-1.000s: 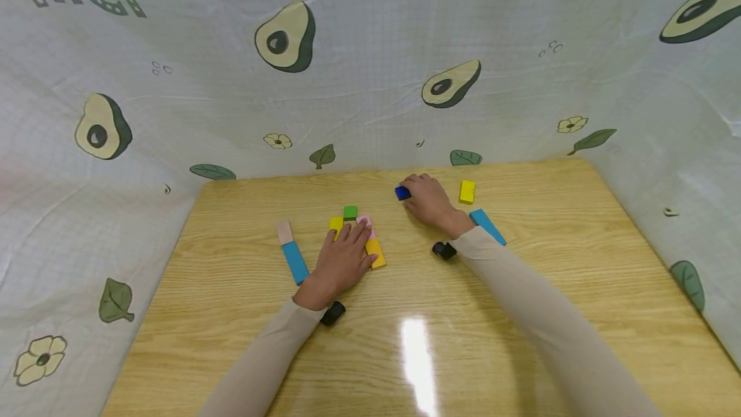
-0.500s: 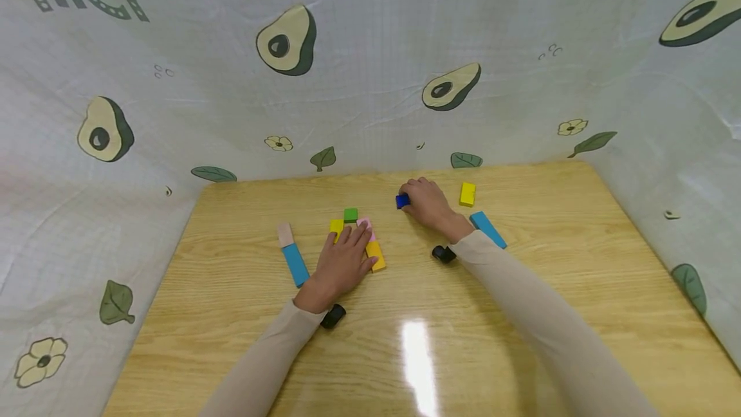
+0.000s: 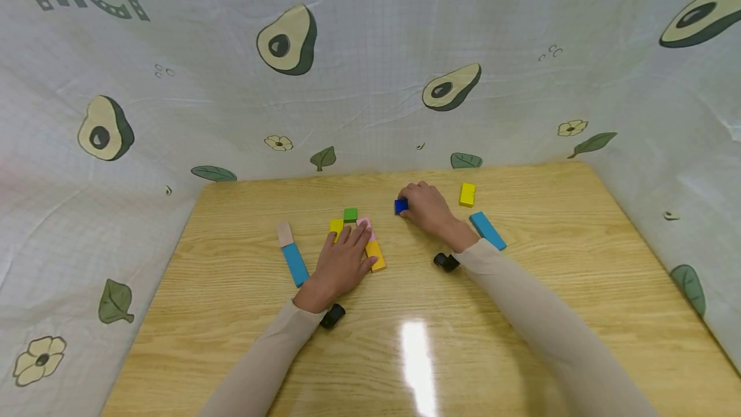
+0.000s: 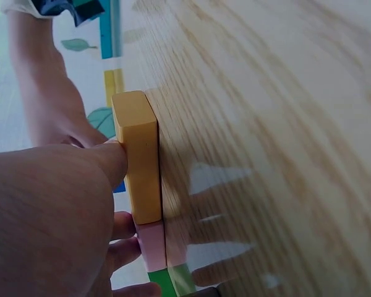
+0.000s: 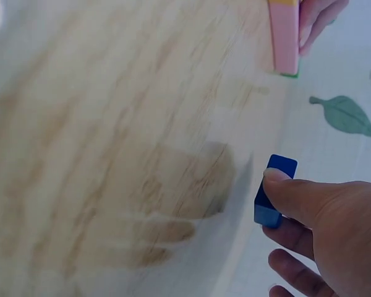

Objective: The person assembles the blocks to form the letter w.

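Note:
My left hand (image 3: 341, 260) lies over a group of wooden blocks, fingers spread. Its thumb touches an orange block (image 4: 143, 167), and its fingers reach a pink block (image 3: 363, 221) that joins the orange one end to end. A yellow block (image 3: 336, 225) and a green block (image 3: 350, 215) show past the fingertips; whatever lies beneath the palm is hidden. To the right, my right hand (image 3: 427, 208) pinches a small dark blue block (image 5: 277, 185) between thumb and forefinger, apart from the group.
Left of the group, a beige block (image 3: 285, 234) and a light blue block (image 3: 295, 264) lie end to end. Another light blue block (image 3: 487, 230) lies beside the right wrist, with a yellow block (image 3: 467, 194) beyond it. Printed cloth (image 3: 370, 82) hangs behind the wooden table (image 3: 231, 352).
My right hand has drawn the dark blue block a short way nearer to me, level with the green block. The left hand stays in place on the group.

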